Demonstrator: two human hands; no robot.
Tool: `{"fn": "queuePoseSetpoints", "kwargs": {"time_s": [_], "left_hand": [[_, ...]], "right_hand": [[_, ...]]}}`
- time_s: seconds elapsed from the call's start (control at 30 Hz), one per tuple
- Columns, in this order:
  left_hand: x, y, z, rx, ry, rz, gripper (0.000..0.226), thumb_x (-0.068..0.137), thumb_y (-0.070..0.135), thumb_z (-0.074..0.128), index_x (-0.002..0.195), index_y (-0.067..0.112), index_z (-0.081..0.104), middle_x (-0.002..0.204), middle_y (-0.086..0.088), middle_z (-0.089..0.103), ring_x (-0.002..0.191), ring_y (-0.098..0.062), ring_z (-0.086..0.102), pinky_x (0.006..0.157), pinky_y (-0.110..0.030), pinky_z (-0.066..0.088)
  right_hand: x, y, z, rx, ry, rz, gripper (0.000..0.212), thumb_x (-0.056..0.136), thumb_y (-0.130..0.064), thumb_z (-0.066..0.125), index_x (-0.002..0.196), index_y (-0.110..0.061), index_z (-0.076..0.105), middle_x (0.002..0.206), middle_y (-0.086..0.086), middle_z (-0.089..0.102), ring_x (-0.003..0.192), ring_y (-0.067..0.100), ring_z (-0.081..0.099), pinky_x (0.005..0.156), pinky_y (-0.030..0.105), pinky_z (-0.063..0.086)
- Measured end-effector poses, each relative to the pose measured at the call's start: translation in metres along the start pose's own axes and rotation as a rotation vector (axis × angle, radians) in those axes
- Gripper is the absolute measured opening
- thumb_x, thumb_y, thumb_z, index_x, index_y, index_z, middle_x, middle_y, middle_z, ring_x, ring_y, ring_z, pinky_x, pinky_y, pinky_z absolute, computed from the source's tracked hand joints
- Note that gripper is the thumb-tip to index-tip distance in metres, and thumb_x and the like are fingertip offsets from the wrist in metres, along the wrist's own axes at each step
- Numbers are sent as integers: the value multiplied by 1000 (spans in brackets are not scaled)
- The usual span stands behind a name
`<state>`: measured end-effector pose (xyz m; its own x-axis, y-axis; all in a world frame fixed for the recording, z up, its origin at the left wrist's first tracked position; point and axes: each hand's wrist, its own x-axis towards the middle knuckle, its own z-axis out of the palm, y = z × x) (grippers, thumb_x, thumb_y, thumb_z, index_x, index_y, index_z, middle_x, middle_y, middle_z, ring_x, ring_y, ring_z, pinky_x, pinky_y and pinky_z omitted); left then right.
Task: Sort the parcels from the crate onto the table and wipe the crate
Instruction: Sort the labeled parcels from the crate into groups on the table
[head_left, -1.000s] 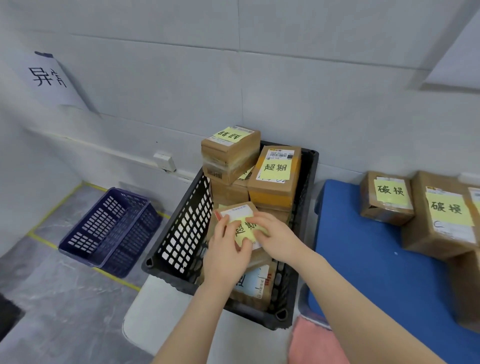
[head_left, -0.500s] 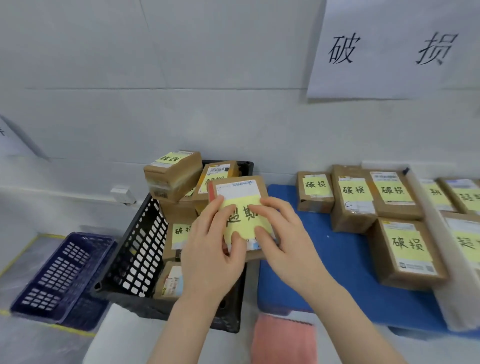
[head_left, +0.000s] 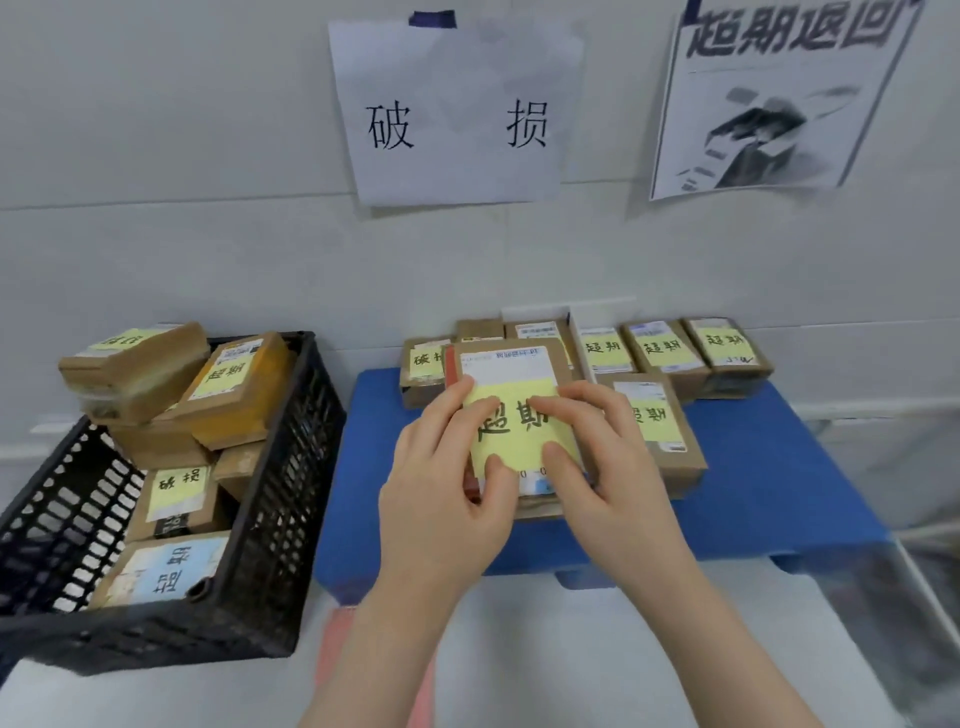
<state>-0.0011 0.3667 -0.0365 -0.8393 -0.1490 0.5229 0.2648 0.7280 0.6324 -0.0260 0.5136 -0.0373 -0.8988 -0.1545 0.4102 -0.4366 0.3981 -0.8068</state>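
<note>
I hold a brown parcel (head_left: 511, 366) with a yellow handwritten note above the blue table (head_left: 769, 493). My left hand (head_left: 441, 499) grips its left side and my right hand (head_left: 608, 478) grips its right side, fingers lying over the note. The black slatted crate (head_left: 291, 467) stands at the left, with several labelled parcels (head_left: 234, 384) stacked inside. More parcels (head_left: 665, 348) with yellow notes lie in rows at the back of the blue table, partly hidden behind the held parcel.
Two paper signs hang on the white wall: one (head_left: 457, 114) above the table's left part, another (head_left: 774, 93) at the upper right. A pink cloth (head_left: 337, 654) lies on the white surface near me, beside the crate.
Both hands lifted the parcel out of the crate and carried it right, over the blue table. The view swung right; the blue floor basket has left the frame.
</note>
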Motion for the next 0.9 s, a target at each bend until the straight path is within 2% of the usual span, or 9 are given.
{"fn": "queuePoseSetpoints", "kwargs": {"time_s": [0.1,0.17,0.23,0.37,0.53,0.73,0.9], "left_hand": [[2,17,16,-36,-17,27,51,80,35,39,124,21,61,140,14,47,120,-10,49,79,-30,53],[5,24,22,-58,-18,49,51,80,35,39,124,21,61,140,15,47,120,-10,49,78,-32,53],[9,28,28,-68,-26,75,51,80,34,39,124,21,61,140,15,47,121,-11,48,80,-30,52],[17,34,37,-91,-70,121,51,80,35,39,125,22,60,142,16,45,124,-9,46,83,-26,49],[26,39,52,-103,-109,153,53,79,38,36,126,26,58,143,19,41,129,-7,41,80,-29,50],[33,59,79,-88,-135,183,52,81,37,37,126,24,58,143,17,41,130,-8,40,83,-15,42],[37,90,121,-61,-105,174,51,82,34,38,126,21,58,143,14,41,130,-8,40,81,-31,53]], "right_hand": [[-4,4,-25,-27,43,3,31,92,-15,54,120,-28,59,126,-20,41,122,11,45,82,20,50],[-4,4,-36,-60,81,-13,31,89,-19,51,118,-26,60,125,-20,42,122,11,45,85,20,48],[-5,4,-43,-73,106,-8,34,87,-19,48,117,-24,61,124,-22,42,122,11,46,86,21,48],[-3,7,-54,-68,147,27,36,83,-17,47,116,-23,62,124,-23,41,115,10,50,74,13,46],[0,17,-64,-103,208,47,40,81,-24,42,115,-26,62,125,-24,40,113,11,49,80,37,52],[5,41,-89,-64,220,76,39,80,-21,43,115,-30,60,124,-27,40,116,15,47,83,42,52],[16,75,-132,-29,194,64,37,81,-21,45,113,-29,60,124,-27,40,122,12,44,85,38,53]]}}
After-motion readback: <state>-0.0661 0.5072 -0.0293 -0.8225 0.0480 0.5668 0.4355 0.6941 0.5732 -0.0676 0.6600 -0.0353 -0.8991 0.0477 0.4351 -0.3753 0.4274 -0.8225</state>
